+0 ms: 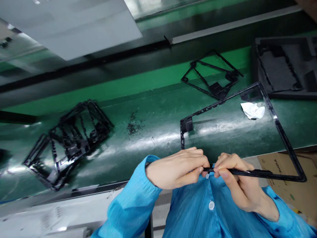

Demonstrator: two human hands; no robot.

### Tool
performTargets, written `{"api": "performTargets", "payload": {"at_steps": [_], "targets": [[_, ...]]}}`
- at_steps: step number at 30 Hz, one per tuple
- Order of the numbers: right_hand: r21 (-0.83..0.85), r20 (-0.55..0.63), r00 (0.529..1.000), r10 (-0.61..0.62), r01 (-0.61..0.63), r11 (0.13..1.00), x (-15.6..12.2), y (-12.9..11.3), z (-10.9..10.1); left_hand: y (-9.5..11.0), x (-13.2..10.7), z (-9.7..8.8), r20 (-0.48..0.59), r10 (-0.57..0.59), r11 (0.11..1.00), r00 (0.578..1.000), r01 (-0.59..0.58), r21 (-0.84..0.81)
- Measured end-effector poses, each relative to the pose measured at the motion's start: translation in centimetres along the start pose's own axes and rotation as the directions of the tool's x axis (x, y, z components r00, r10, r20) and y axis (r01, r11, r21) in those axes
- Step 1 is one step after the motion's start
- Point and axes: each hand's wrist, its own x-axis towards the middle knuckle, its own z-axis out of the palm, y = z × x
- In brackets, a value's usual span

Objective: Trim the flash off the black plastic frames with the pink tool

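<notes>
A thin black rectangular plastic frame (284, 138) is held up over the near edge of the bench, tilted towards me. My left hand (182, 168) is closed around its near bar, thumb and fingers pinching. Close beside it, my right hand (239, 180) grips the same bar between thumb and fingers. Dark square pieces sit at two corners of the frame. Whether a small tool or loose scrap is between the fingertips is too small to make out.
On the green bench (138, 148), a pile of black frames (79, 132) lies left. More frames (210, 74) lie behind the held one. A crumpled white paper (252, 110), a dark foam tray (274, 94) and black shavings (135, 124) are there. A cardboard box (292, 188) stands below right.
</notes>
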Motion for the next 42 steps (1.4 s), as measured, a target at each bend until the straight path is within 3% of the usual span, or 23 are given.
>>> {"api": "performTargets", "payload": {"at_steps": [7,34,37,39,42], "targets": [[0.021,0.006,1.000,0.010,-0.010,1.000,-0.2,0.0,-0.2,0.3,-0.1,-0.3,0.004,0.005,0.998,1.000,-0.005,-0.055],[0.053,-0.020,1.000,0.015,-0.014,0.999,-0.3,0.7,-0.3,0.4,-0.3,0.1,-0.045,0.015,0.999,0.999,-0.013,0.053],[0.105,-0.033,0.999,0.023,-0.020,0.994,-0.1,0.9,-0.3,1.0,-0.7,0.1,-0.094,0.007,0.996,0.996,0.001,0.084],[0.147,-0.048,0.998,0.031,-0.023,0.989,-0.2,1.0,-0.3,1.4,-1.1,0.5,-0.183,0.002,0.992,0.983,0.022,0.128],[0.222,-0.075,0.996,0.053,-0.035,0.974,-0.4,1.0,-0.2,1.7,-1.5,1.8,-0.394,0.059,0.964,0.917,0.049,0.261]]}}
